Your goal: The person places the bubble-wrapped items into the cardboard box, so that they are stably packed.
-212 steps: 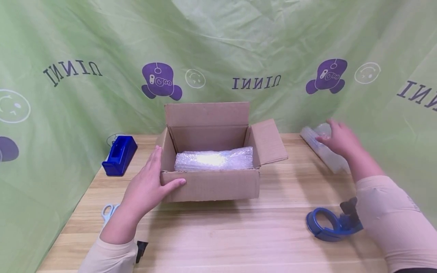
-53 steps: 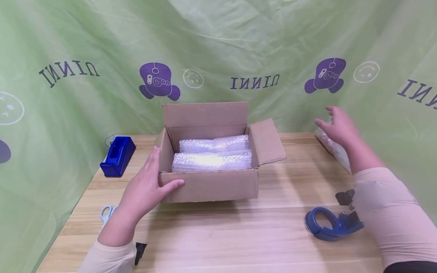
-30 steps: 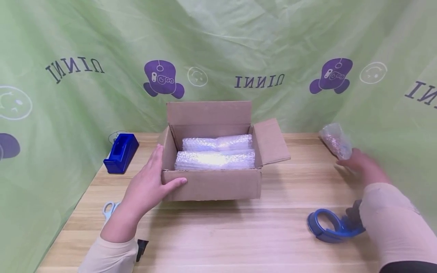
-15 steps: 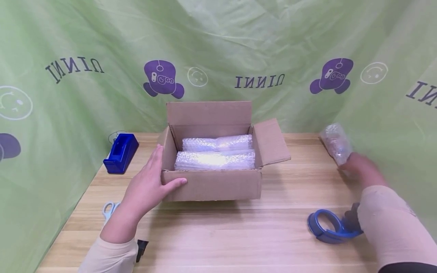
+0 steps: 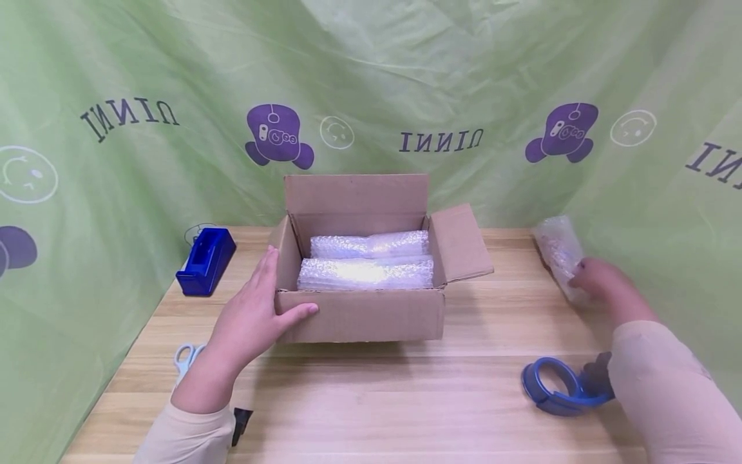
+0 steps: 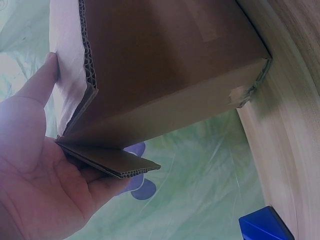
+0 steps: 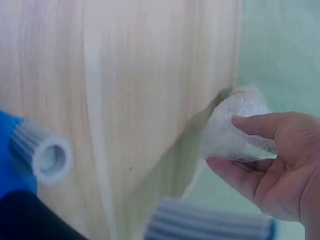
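Observation:
A cardboard box (image 5: 359, 316) stands with its top flaps spread, holding two bubble-wrapped bundles: one in front (image 5: 365, 272) and one behind (image 5: 369, 245). My left hand (image 5: 246, 319) rests on the box's near left corner, thumb straight along the front and fingers along the left side. In the left wrist view, some fingers are partly hidden behind a small flap (image 6: 110, 160). At the back right, my right hand (image 5: 605, 283) grips the near end of another bubble-wrapped bundle (image 5: 558, 248). The right wrist view shows the wrap (image 7: 235, 127) between thumb and fingers. Its contents cannot be made out.
A blue tape dispenser (image 5: 205, 261) stands at the back left. Light-blue scissors (image 5: 184, 357) lie partly behind my left forearm. Near my right forearm is a blue hand-held tape cutter (image 5: 556, 386). A green curtain (image 5: 371, 84) borders the wooden table (image 5: 359, 412).
A second bundle has come into the box behind the first. My right hand has moved to the near end of the remaining bundle and now grips it. The left hand stays put.

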Motion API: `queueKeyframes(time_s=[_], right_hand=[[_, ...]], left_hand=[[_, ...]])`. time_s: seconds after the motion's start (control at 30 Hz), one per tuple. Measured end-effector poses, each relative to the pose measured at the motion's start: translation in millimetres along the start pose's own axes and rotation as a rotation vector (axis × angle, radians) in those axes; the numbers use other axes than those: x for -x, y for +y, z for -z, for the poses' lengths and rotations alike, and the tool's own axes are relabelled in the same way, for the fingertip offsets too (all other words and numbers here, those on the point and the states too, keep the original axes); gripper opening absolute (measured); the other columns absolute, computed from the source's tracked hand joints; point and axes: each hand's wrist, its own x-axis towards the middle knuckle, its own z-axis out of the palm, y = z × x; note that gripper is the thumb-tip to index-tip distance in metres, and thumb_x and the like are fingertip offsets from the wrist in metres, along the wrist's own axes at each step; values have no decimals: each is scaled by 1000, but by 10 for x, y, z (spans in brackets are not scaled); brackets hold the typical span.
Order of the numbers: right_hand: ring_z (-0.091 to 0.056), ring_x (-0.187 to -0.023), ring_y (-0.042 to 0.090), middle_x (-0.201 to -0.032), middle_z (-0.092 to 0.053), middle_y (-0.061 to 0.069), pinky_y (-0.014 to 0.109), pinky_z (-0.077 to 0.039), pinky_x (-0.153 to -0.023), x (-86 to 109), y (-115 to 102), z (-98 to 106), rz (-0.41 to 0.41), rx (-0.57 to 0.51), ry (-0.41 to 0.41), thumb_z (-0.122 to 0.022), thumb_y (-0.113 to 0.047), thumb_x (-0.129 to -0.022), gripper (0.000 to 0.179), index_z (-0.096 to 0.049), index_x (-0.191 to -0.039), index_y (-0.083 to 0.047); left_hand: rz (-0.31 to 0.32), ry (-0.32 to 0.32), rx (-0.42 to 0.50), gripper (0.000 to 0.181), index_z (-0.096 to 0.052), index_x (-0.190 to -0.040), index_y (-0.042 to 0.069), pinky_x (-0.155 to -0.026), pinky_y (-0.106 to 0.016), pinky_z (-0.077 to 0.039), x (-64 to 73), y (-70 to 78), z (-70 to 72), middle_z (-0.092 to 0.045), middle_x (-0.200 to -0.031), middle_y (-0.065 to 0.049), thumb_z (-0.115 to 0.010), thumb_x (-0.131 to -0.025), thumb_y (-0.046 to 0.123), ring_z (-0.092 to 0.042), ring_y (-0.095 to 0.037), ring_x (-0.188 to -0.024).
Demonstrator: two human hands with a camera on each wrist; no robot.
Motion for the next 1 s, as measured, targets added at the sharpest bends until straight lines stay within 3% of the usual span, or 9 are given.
queueKeyframes(time_s=[0.1, 0.23, 0.37, 0.67, 0.83, 1.0], right_hand=[[-60, -77, 36, -91, -55, 29, 45, -54, -67, 388, -636, 130, 9, -74, -20, -58, -12, -93, 46, -42, -116, 24], [-61, -78, 30, -102, -54, 36, 38, -56, -65, 411, -862, 214, 58, -139, 35, -60, -12, -93, 52, -38, -122, 24], [-65, -81, 35, -114, -54, 40, 40, -56, -66, 385, -1018, 313, 111, -122, 126, -62, -18, -94, 54, -40, -127, 18], [-56, -105, 46, -120, -57, 33, 64, -44, -88, 659, -1776, 531, 204, -66, 332, -62, -36, -96, 56, -49, -131, 5], [-51, -116, 46, -129, -55, 28, 65, -38, -95, 829, -2201, 606, 289, -67, 390, -62, -38, -96, 51, -53, -130, -1], [-60, -108, 43, -132, -56, 21, 60, -46, -90, 970, -2609, 621, 406, -72, 430, -64, -30, -96, 39, -59, -124, -4]], left_hand=[[-4, 0, -2, 121, 3, -158, 8, -114, -62, -27, 0, 1, -2, -5, -165, -14, -53, -79, 80, -17, -38, -149], [-6, 1, -2, 121, 2, -158, 8, -113, -62, -27, -1, -3, -5, -5, -165, -14, -53, -79, 81, -18, -38, -149], [-5, 4, -3, 121, 2, -158, 8, -113, -63, -28, -1, -10, -6, -6, -165, -14, -52, -78, 81, -18, -39, -149], [-2, 2, -7, 122, 3, -158, 8, -113, -63, -28, 1, -14, 6, -5, -165, -14, -51, -78, 82, -18, -39, -149], [-7, 8, -9, 122, 3, -158, 8, -113, -63, -28, 3, -16, 4, -5, -165, -14, -51, -78, 82, -18, -39, -149], [-9, 11, -8, 122, 3, -158, 8, -113, -63, -28, 5, -14, -1, -5, -165, -14, -51, -78, 82, -18, -39, -149]])
